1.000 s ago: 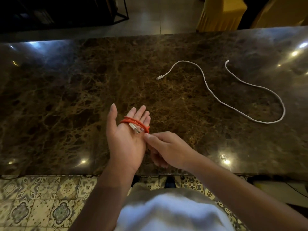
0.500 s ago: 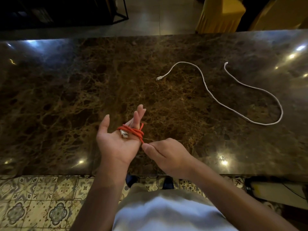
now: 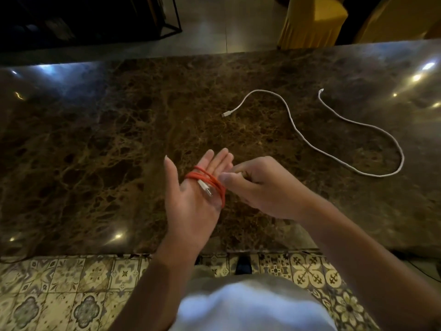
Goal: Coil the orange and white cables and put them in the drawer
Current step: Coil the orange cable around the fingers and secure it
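Note:
The orange cable [image 3: 210,181] is wound in several loops around the fingers of my left hand [image 3: 191,201], which is held palm up above the near part of the marble counter. A white plug with a metal tip lies across that palm. My right hand [image 3: 265,187] sits just right of the coil, thumb and fingers pinched at the cable's edge. The white cable [image 3: 310,139] lies loose and uncoiled on the counter to the far right, one plug end near the centre. No drawer is visible.
The dark brown marble counter [image 3: 107,151] fills the middle of the view. Patterned floor tiles [image 3: 71,295] show below its near edge. Yellow-covered chairs [image 3: 312,20] stand beyond the far edge, and a dark metal-framed shelf [image 3: 95,20] is at top left.
My right hand has risen from below the left palm to beside the fingertips, carrying the orange cable around. The left hand's fingers have straightened again and the coil sits lower, toward the palm.

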